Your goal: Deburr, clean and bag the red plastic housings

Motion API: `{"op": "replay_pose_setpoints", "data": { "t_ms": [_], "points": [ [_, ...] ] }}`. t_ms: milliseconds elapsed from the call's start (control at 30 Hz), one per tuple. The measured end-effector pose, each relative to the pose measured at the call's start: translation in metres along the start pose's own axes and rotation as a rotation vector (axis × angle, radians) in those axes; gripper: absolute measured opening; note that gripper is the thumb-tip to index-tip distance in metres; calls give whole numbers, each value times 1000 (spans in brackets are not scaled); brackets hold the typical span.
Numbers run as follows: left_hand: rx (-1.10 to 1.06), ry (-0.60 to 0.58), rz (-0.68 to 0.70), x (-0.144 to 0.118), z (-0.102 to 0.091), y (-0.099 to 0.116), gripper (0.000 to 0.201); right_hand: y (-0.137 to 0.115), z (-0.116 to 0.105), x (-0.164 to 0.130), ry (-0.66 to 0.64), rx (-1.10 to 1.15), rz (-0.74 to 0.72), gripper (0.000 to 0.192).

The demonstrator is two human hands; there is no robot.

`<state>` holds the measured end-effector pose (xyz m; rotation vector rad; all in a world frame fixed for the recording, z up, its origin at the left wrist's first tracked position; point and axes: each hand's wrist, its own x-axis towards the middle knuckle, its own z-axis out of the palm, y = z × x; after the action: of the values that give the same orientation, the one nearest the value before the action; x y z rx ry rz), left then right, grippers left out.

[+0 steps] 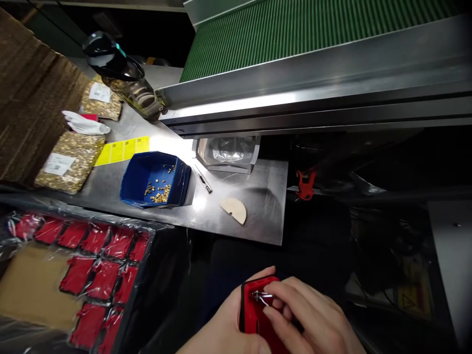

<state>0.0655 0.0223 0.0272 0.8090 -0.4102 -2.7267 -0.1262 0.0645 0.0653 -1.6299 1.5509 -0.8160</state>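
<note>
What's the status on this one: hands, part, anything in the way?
Left hand holds red part. Right hand pinches small metal clip on it. Nothing over the part; blue bin apart on bench.

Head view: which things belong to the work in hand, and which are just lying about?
In hand:
- red part, held by left hand
- small metal piece on it, under right hand

Lying about:
- blue bin holding brass bits
- bagged red pieces
- tan half-disc
- yellow labels
</note>
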Motion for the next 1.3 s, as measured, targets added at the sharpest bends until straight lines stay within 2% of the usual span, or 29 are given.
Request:
{"op": "replay_pose_setpoints", "data": {
  "t_ms": [100,200,300,433,600,700,867,1300],
  "points": [
    [18,5,-24,2,7,5,91,6,8,0,82,-9,-37,16],
    [28,-7,-21,3,10,6,86,8,8,-1,114,-15,-71,17],
    [67,-9,-29,2,7,4,89,7,4,-1,97,-40,-93,18],
    [190,51,-72,-1,1,1,101,6,-2,-1,74,-116,-156,20],
    [262,35,-75,-1,2,3,101,5,-6,2,50,-211,-226,21],
    [232,-2,-86,2,2,6,99,5,-4,2,68,-243,-260,22],
    [187,-51,-68,5,1,8,95,6,-3,1,78,-242,-229,22],
    [221,-1,-94,2,1,5,98,1,-10,4,74,-403,-298,30]
  ]
}}
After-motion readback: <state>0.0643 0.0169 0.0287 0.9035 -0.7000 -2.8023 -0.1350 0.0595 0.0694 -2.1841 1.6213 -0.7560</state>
